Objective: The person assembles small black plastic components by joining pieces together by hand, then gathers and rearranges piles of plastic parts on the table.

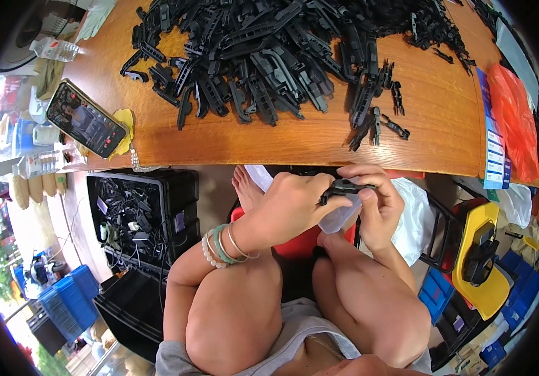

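Pinching narrow black plastic part [346, 186] at left end with left hand [297, 202], at right end with right hand [384, 207]. Holding it just this side of brown wooden table [432, 145], running long axis sideways, roughly along near edge, pointing left and right. Facing big heap of black plastic pieces [263, 66] beyond.

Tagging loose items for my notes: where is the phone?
In the head view, the phone is at the wooden table's left end, beside a yellow piece, left of the black plastic parts.
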`<act>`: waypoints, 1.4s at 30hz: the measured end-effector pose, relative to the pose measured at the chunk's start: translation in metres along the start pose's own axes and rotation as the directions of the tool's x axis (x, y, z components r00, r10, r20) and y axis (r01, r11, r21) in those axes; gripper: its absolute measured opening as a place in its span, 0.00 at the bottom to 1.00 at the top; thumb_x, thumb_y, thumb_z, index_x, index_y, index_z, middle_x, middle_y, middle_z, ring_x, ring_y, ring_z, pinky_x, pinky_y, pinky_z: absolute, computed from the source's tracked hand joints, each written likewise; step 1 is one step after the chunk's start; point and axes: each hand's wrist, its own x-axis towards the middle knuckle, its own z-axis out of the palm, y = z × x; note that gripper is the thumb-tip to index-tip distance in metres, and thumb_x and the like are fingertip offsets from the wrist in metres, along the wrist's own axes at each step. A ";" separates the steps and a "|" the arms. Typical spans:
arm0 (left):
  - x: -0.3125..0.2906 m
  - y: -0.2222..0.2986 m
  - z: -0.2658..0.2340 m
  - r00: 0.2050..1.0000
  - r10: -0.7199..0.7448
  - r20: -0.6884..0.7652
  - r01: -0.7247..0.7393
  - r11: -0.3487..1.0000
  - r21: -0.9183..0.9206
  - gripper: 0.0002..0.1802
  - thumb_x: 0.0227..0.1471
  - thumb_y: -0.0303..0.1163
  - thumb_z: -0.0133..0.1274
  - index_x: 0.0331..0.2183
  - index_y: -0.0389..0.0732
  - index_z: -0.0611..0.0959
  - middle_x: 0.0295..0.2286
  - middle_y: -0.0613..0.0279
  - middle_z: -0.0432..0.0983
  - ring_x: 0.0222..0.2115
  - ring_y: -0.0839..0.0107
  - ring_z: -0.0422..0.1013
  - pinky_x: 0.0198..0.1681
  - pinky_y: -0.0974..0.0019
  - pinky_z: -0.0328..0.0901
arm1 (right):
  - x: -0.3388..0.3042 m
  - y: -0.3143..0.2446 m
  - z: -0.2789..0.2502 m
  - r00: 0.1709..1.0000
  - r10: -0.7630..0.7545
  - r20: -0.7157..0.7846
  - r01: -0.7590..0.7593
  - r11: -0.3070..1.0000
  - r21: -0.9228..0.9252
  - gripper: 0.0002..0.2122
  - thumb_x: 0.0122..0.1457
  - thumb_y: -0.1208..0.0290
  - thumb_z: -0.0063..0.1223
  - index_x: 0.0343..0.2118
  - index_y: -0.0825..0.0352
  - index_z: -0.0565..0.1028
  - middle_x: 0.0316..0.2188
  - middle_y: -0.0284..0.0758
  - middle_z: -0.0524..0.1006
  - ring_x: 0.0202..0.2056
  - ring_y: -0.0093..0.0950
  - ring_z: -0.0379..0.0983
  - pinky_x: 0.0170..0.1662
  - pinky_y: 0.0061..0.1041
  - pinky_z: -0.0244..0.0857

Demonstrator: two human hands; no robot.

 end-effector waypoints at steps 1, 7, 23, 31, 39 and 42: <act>0.000 0.001 0.000 1.000 0.006 0.003 -0.006 1.000 -0.002 0.15 0.44 0.35 0.60 0.29 0.32 0.78 0.16 0.50 0.72 0.15 0.56 0.69 0.17 0.65 0.62 | 0.000 0.001 -0.001 0.994 -0.090 -0.057 0.088 0.996 -0.031 0.06 0.55 0.75 0.48 0.30 0.74 0.73 0.35 0.43 0.75 0.39 0.32 0.71 0.43 0.27 0.64; 0.003 0.014 -0.012 0.937 -0.254 0.239 0.275 0.960 -0.058 0.16 0.46 0.32 0.59 0.34 0.31 0.78 0.17 0.55 0.74 0.18 0.72 0.73 0.21 0.73 0.64 | 0.040 0.006 -0.069 0.792 -0.316 -0.522 -0.083 0.792 -0.605 0.04 0.53 0.79 0.50 0.30 0.71 0.75 0.29 0.35 0.75 0.31 0.26 0.70 0.35 0.21 0.62; 0.007 -0.002 -0.016 0.813 -0.416 0.407 0.572 0.448 -0.687 0.15 0.59 0.32 0.39 0.37 0.28 0.71 0.28 0.45 0.76 0.21 0.65 0.76 0.24 0.69 0.71 | 0.059 0.009 -0.058 0.895 -0.443 0.055 0.219 0.328 -0.919 0.10 0.45 0.76 0.59 0.33 0.66 0.75 0.30 0.33 0.72 0.30 0.32 0.67 0.36 0.31 0.61; 0.006 -0.007 -0.016 0.834 -0.447 0.324 0.474 0.280 -0.835 0.14 0.60 0.31 0.36 0.38 0.29 0.70 0.30 0.44 0.75 0.25 0.63 0.76 0.29 0.70 0.71 | 0.022 -0.021 -0.027 0.941 -0.083 -0.327 -0.052 0.923 -0.382 0.19 0.49 0.82 0.55 0.47 0.69 0.68 0.30 0.34 0.72 0.22 0.19 0.67 0.27 0.19 0.65; 0.005 0.001 -0.014 0.830 -0.485 0.276 0.480 0.368 -0.796 0.14 0.58 0.28 0.42 0.39 0.26 0.74 0.28 0.49 0.77 0.25 0.64 0.76 0.28 0.69 0.71 | 0.007 -0.012 -0.006 0.980 0.112 0.166 -0.141 0.975 0.173 0.10 0.52 0.88 0.48 0.38 0.75 0.74 0.34 0.43 0.75 0.34 0.28 0.76 0.34 0.22 0.71; 0.007 0.002 -0.012 0.841 -0.450 0.301 0.478 0.355 -0.803 0.15 0.58 0.28 0.44 0.38 0.24 0.75 0.27 0.53 0.76 0.24 0.69 0.76 0.27 0.73 0.72 | 0.008 -0.023 -0.005 0.988 0.130 0.077 -0.136 0.988 0.074 0.08 0.51 0.89 0.49 0.34 0.75 0.76 0.33 0.41 0.74 0.31 0.26 0.75 0.31 0.20 0.71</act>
